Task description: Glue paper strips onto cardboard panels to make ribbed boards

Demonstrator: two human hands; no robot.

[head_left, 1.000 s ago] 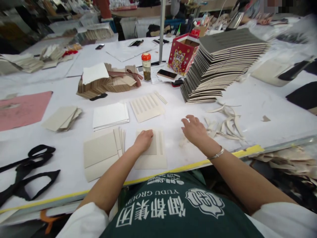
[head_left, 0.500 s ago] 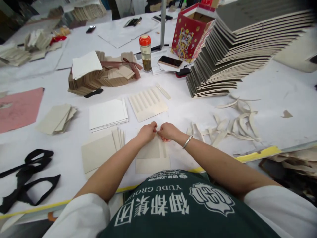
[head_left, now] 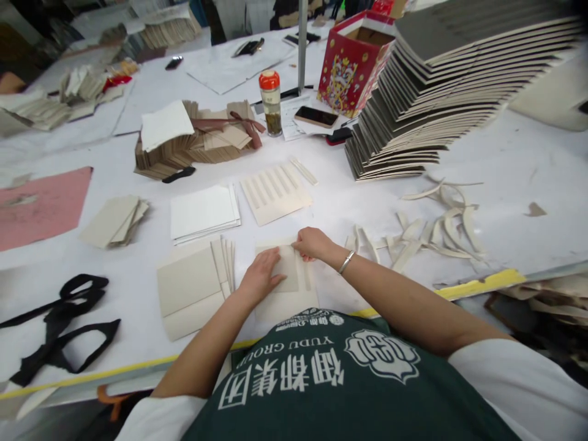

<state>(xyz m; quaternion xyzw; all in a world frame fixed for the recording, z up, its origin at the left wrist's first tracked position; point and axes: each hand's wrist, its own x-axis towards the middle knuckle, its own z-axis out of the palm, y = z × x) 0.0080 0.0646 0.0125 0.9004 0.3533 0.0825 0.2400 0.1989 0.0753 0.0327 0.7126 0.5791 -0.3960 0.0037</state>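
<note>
The cream card (head_left: 294, 300) lies on the white surface (head_left: 349, 202) just in front of the person, with a smaller panel (head_left: 289, 272) on top of it. The left hand (head_left: 261, 278) rests flat on this panel, its grip spread. The right hand (head_left: 313, 243) has its grip pressed together at the panel's upper edge and seems to pinch it. The card looks light, thin and rather stiff. It may crease, so holding it by the edges is probably best.
</note>
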